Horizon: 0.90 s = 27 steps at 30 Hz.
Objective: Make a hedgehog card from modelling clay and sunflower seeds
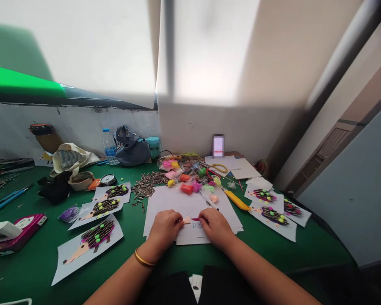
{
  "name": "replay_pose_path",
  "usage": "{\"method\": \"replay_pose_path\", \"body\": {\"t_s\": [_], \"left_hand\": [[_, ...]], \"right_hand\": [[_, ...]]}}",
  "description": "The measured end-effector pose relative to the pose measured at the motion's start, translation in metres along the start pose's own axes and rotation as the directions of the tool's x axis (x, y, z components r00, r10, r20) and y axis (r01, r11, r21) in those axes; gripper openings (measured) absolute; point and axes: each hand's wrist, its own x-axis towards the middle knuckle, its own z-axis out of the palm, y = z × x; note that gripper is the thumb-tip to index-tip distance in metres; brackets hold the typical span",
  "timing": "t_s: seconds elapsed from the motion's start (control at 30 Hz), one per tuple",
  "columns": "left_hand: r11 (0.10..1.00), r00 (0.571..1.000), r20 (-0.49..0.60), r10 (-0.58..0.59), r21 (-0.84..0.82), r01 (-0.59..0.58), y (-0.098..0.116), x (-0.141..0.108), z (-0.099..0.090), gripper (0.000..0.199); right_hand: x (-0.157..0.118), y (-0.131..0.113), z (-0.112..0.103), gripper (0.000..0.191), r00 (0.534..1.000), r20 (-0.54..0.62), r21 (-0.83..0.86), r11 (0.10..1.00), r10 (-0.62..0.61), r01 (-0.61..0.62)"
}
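White paper sheets (pixel 165 201) lie stacked before me, with faint blue marks on the top one. My left hand (pixel 165 226) rests on them, its fingers pinched at the left edge of a small peach clay piece (pixel 186 220). Just to the right, my right hand (pixel 216 226) has its fingers closed on the right end of a thin dark pink tool (pixel 195 219). The tool's left tip is beside the peach clay. Colored clay packets (pixel 186 189) lie beyond the hands, with a white pen (pixel 209 201) nearer.
Hedgehog pictures (pixel 82 252) lie at left and more pictures (pixel 274 220) at right. A yellow cutter (pixel 237 200), scissors (pixel 220 168), sunflower seeds (pixel 147 184), a bottle (pixel 109 146), a grey bag (pixel 131 150) and a phone (pixel 219 146) surround the papers.
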Motion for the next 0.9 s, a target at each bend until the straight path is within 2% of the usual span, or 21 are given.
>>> {"method": "replay_pose_path", "body": {"t_s": [0.23,0.5,0.67,0.9], "left_hand": [[0.999,0.999,-0.018,-0.044,-0.004,0.044,-0.0005,-0.0017,-0.0016,0.014],[0.991,0.992,-0.063,-0.107,0.075,0.112,0.0016,-0.0033,-0.0029,0.023],[0.997,0.994,-0.102,-0.032,0.064,0.039,0.0061,-0.0017,0.0001,0.013],[0.998,0.998,-0.056,-0.005,0.062,0.009,0.0016,-0.001,0.0056,0.025]], "right_hand": [[0.0007,0.0005,0.0009,0.011,1.0,-0.006,0.02,1.0,0.006,-0.006],[0.0018,0.0019,-0.0001,0.011,1.0,0.014,0.05,0.999,0.021,-0.021],[0.0017,0.0023,0.0014,0.011,1.0,0.017,0.041,0.999,0.016,-0.017],[0.0016,0.0028,0.0024,0.011,1.0,0.007,0.029,0.999,0.012,-0.013]]}}
